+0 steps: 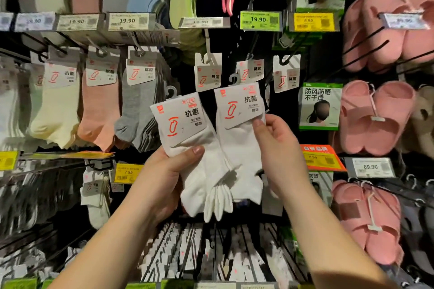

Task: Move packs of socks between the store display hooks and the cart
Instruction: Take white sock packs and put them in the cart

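Two packs of white socks are held up in front of the display. My left hand [165,171] grips the left pack [199,166], thumb across its front below the card label. My right hand [277,148] pinches the right pack [239,138] at the lower right corner of its card label. Each pack has a small plastic hanger at its top, free of any hook. The two packs overlap at their lower ends. Behind them a display hook [207,42] carries a hanging black sock pack [207,73]. No cart is in view.
Cream, pink and grey sock packs [98,101] hang on hooks at the left. Pink slippers [375,117] hang on long black hooks at the right. Price tags [128,21] line the rails. More sock packs hang on hooks below my arms [211,258].
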The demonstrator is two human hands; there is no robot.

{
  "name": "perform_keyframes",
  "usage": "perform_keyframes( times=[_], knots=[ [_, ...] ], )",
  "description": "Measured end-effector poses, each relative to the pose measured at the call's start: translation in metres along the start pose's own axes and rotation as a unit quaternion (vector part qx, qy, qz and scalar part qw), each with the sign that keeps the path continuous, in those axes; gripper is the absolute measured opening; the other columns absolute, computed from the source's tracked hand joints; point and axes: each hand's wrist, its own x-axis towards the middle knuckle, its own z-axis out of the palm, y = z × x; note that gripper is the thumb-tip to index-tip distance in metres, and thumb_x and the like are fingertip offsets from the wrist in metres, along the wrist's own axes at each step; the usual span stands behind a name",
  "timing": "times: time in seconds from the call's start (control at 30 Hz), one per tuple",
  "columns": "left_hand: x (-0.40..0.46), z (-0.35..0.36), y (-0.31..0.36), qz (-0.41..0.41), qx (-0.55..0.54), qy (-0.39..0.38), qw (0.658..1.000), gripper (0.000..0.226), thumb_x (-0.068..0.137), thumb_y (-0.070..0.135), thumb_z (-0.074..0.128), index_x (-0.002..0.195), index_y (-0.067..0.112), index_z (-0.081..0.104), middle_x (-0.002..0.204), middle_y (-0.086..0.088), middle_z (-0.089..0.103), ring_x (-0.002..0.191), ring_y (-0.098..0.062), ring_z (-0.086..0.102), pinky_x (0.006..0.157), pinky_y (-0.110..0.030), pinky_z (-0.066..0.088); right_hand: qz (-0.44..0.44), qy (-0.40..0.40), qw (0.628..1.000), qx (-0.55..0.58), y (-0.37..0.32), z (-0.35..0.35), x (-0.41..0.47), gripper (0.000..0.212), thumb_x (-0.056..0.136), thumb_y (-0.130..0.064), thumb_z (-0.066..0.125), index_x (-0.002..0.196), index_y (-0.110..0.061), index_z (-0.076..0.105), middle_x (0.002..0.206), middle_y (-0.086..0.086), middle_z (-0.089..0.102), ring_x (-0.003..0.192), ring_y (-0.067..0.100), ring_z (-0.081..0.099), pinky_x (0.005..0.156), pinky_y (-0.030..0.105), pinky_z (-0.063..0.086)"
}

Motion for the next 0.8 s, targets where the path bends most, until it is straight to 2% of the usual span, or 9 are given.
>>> perform_keyframes(
  times=[0.1, 0.27, 0.33, 0.37, 0.47, 0.53, 0.67, 0.73, 0.8],
  knots=[
    [0.001, 0.001, 0.006, 0.001, -0.025, -0.008, 1.0, 0.041, 0.073, 0.0, 0.061, 0.113, 0.007, 0.066, 0.093, -0.008, 0.078, 0.077, -0.02, 0.076, 0.057, -0.029, 0.059, -0.013, 0.01, 0.999, -0.039, -0.012, -0.009, 0.036, 0.013, 0.103, -0.034, 0.053, 0.104, -0.025, 0.063, 0.094, -0.006, 0.076, 0.087, 0.014, 0.072, 0.076, 0.039, 0.055],
    [0.004, -0.003, 0.011, -0.013, -0.031, -0.007, 0.999, 0.046, 0.076, 0.003, 0.062, 0.121, 0.009, 0.064, 0.102, -0.01, 0.077, 0.083, -0.024, 0.076, 0.059, -0.034, 0.06, -0.007, 0.024, 0.997, -0.072, -0.016, -0.019, 0.1, 0.025, 0.102, -0.04, 0.053, 0.106, -0.017, 0.062, 0.099, 0.002, 0.075, 0.087, 0.019, 0.071, 0.066, 0.033, 0.051],
    [0.006, -0.005, 0.011, -0.023, -0.035, -0.004, 0.999, 0.049, 0.077, 0.004, 0.063, 0.125, 0.01, 0.063, 0.107, -0.011, 0.076, 0.087, -0.025, 0.076, 0.062, -0.036, 0.061, 0.001, 0.031, 0.997, -0.077, -0.014, -0.022, 0.121, 0.028, 0.099, -0.044, 0.053, 0.103, -0.018, 0.062, 0.099, 0.004, 0.075, 0.092, 0.024, 0.072, 0.072, 0.041, 0.055],
    [0.007, -0.005, 0.011, -0.027, -0.037, -0.004, 0.999, 0.049, 0.077, 0.005, 0.064, 0.126, 0.01, 0.063, 0.108, -0.012, 0.076, 0.088, -0.025, 0.076, 0.063, -0.036, 0.061, 0.006, 0.035, 0.997, -0.074, -0.014, -0.024, 0.129, 0.029, 0.099, -0.045, 0.053, 0.105, -0.018, 0.062, 0.099, 0.004, 0.074, 0.094, 0.025, 0.072, 0.075, 0.041, 0.055],
    [0.008, -0.004, 0.012, -0.03, -0.038, -0.006, 0.999, 0.049, 0.077, 0.005, 0.064, 0.125, 0.01, 0.064, 0.108, -0.011, 0.076, 0.088, -0.025, 0.076, 0.064, -0.036, 0.061, 0.012, 0.046, 0.997, -0.065, -0.013, -0.028, 0.145, 0.033, 0.1, -0.044, 0.054, 0.115, -0.016, 0.062, 0.097, -0.002, 0.073, 0.09, 0.019, 0.07, 0.071, 0.032, 0.049],
    [0.008, -0.004, 0.012, -0.031, -0.039, -0.009, 0.999, 0.047, 0.076, 0.006, 0.064, 0.123, 0.01, 0.065, 0.108, -0.011, 0.076, 0.088, -0.025, 0.076, 0.064, -0.036, 0.061, 0.008, 0.044, 0.997, -0.064, -0.011, -0.028, 0.15, 0.036, 0.099, -0.045, 0.053, 0.118, -0.015, 0.062, 0.102, 0.001, 0.073, 0.093, 0.021, 0.07, 0.07, 0.032, 0.049],
    [0.009, -0.004, 0.014, -0.036, -0.037, -0.017, 0.999, 0.045, 0.077, 0.005, 0.063, 0.121, 0.011, 0.065, 0.107, -0.012, 0.076, 0.087, -0.025, 0.076, 0.064, -0.037, 0.061, -0.002, 0.044, 0.998, -0.034, -0.009, -0.028, 0.152, 0.027, 0.1, -0.041, 0.052, 0.109, -0.019, 0.063, 0.108, 0.014, 0.071, 0.089, 0.022, 0.066, 0.072, 0.035, 0.046],
    [0.009, -0.002, 0.014, -0.037, -0.037, -0.017, 0.998, 0.042, 0.077, 0.004, 0.063, 0.118, 0.011, 0.066, 0.103, -0.012, 0.076, 0.083, -0.025, 0.076, 0.061, -0.037, 0.061, 0.007, 0.045, 0.998, -0.048, -0.011, -0.028, 0.153, 0.028, 0.098, -0.043, 0.053, 0.105, -0.018, 0.063, 0.109, 0.02, 0.069, 0.09, 0.027, 0.065, 0.072, 0.035, 0.044],
    [0.009, -0.001, 0.014, -0.038, -0.038, -0.016, 0.998, 0.041, 0.077, 0.003, 0.062, 0.117, 0.01, 0.066, 0.1, -0.012, 0.077, 0.08, -0.025, 0.076, 0.059, -0.036, 0.061, 0.019, 0.054, 0.997, -0.05, -0.01, -0.027, 0.155, 0.037, 0.095, -0.043, 0.053, 0.108, -0.009, 0.061, 0.114, 0.025, 0.066, 0.101, 0.04, 0.066, 0.074, 0.036, 0.042]
  ],
)
